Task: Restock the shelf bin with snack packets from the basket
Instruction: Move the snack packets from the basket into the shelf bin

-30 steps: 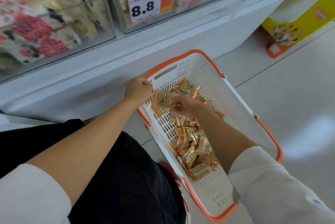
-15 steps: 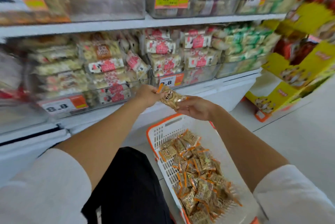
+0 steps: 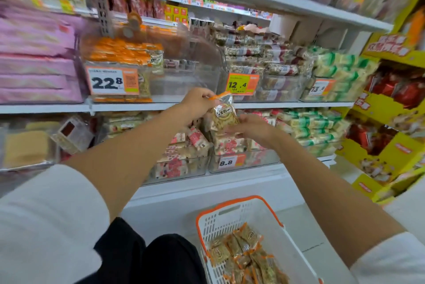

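A clear snack packet [image 3: 223,115] with orange edges and a round label hangs between both hands in front of the shelves. My left hand [image 3: 198,102] pinches its orange top edge. My right hand [image 3: 251,127] holds its lower end from below with curled fingers. Behind and above stands a clear shelf bin [image 3: 184,72], its left part stacked with matching orange packets [image 3: 119,52] behind a 22.8 price tag, its right part bare. On the floor below, a white basket with an orange rim [image 3: 220,205] holds several more packets [image 3: 243,249].
Neighbouring clear bins hold red-white and green-white snacks, with a 12.4 price tag [image 3: 242,84] and an 8.8 price tag [image 3: 226,163]. Pink boxes [image 3: 34,60] fill the left shelf. A yellow cardboard display [image 3: 391,122] stands at the right. My dark trousers [image 3: 147,260] are beside the basket.
Both hands lifted the packet out of the basket and up to shelf height. My view swung from the floor up to the shelves.
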Available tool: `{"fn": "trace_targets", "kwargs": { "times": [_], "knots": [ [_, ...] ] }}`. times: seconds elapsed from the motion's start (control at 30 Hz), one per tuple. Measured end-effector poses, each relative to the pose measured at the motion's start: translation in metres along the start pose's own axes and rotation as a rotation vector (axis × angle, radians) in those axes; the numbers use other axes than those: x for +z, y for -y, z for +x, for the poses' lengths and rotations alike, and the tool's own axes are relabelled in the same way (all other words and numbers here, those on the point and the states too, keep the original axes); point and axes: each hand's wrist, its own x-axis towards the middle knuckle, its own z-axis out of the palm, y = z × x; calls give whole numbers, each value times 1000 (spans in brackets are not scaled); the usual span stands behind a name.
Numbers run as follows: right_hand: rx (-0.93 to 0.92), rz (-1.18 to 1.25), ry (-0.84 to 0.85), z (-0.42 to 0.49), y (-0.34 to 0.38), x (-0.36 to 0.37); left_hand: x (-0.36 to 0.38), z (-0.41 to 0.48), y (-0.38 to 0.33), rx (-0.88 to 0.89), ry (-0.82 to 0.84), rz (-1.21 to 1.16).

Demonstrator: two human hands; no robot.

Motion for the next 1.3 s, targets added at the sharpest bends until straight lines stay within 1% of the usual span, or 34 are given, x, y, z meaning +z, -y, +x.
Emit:
{"fn": "trace_targets", "kwargs": {
  "times": [0.07, 0.13, 0.33, 0.47, 0.57, 0.73, 0.83, 1.0, 1.07, 1.17, 1.3],
  "knots": [
    [-77, -25, -56, 5, 24, 0, -18, 6, -18, 33, -5, 24],
    [-131, 0, -71, 10, 45, 0, -35, 12, -34, 59, -29, 39],
    [-214, 25, -74, 48, 90, 10, -86, 37, -60, 45, -147, -72],
    [-255, 123, -71, 84, 120, 18, -121, 56, -66, 53, -210, -139],
    [-281, 111, -67, 119, 141, 24, -150, 72, -63, 41, -243, -180],
    [-308, 68, -81, 183, 169, 27, -190, 116, -49, 42, -327, -177],
    [-284, -65, -80, 225, 173, 34, -203, 146, -35, 49, -321, -62],
    [-207, -422, -69, 287, 169, 46, -219, 199, 5, 53, -315, 410],
    [-163, -511, -44, 305, 167, 54, -222, 206, 16, 20, -247, 503],
    [-85, -503, 50, 322, 158, 72, -225, 207, 29, 24, -205, 610],
    [-18, -473, 50, 333, 148, 89, -227, 211, 40, 46, -221, 694]
  ]
}}
